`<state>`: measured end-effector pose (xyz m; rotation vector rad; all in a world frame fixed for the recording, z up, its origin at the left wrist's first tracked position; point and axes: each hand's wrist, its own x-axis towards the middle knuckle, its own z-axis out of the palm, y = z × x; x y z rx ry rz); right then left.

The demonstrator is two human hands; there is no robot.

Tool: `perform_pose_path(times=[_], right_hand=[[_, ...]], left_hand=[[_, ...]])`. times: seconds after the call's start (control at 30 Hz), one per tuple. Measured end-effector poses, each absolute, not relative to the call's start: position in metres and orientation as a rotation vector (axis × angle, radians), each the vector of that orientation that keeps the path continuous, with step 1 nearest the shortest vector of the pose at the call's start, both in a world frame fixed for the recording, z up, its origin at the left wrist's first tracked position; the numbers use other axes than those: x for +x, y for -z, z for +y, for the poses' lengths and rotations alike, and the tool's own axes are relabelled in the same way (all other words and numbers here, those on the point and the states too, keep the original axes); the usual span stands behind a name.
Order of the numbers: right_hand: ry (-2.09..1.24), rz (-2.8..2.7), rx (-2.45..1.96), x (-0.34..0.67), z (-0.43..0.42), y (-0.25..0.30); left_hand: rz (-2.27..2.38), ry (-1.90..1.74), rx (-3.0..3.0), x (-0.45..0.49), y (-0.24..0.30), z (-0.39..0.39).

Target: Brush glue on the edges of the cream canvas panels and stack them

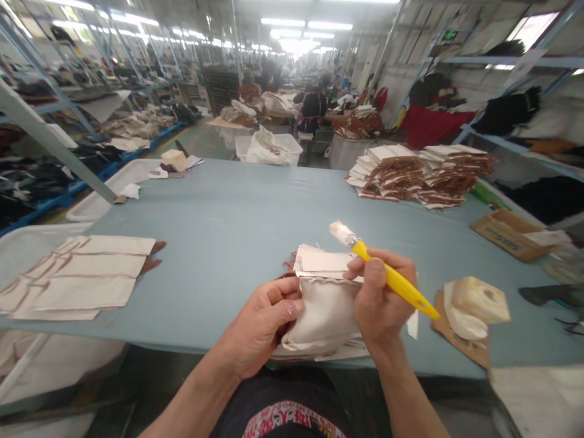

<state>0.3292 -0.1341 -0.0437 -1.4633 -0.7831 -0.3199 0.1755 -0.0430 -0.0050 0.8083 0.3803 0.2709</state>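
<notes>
My left hand (267, 319) pinches the left edge of a cream fabric piece (326, 310) at the table's near edge, thumb on top. In my right hand (385, 298) is a brush (396, 286) with a yellow handle, its whitish, coated bristles pointing up and left. The fingers of that hand also rest near the fabric piece's upper right edge. Just beyond the fabric lies a stack of pale pieces (322, 258) with brown trim. To the right stands a cut-open, glue-stained pale container (479, 301) on a brown board (456, 337).
Flat cream pieces with brown strips (104, 267) lie at the left of the blue-grey table (219, 213). Tall piles of cream and brown pieces (415, 173) stand at the back right, near a cardboard box (511, 234). A white bin (269, 149) stands beyond the table; a person sits farther back.
</notes>
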Motion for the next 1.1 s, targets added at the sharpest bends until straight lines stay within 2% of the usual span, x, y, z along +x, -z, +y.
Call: perform_pose_path(times=[0.13,0.33,0.6,0.77,0.9,1.1], right_hand=[[0.345,-0.924,-1.576,0.331,-0.124,0.050],[0.274,-0.822,-1.502,0.337,-0.121,0.023],[0.152,-0.779,-1.543,0.341,-0.092,0.027],[-0.147,-0.482,-1.282,0.328,-0.117,0.021],[-0.398,-0.340,-1.325,0.316,-0.159,0.028],[-0.507,-0.336,-1.369,0.308,-0.187,0.052]], left_hand=[[0.386,-0.236,0.909,0.169,0.002,-0.032],[0.385,-0.217,1.434,0.140,0.013,-0.016],[0.334,-0.316,1.980,0.132,0.026,-0.042],[0.410,-0.324,2.021,0.138,0.050,-0.049],[0.494,-0.332,1.977,0.136,0.063,-0.055],[0.473,-0.341,2.008,0.136,0.060,-0.066]])
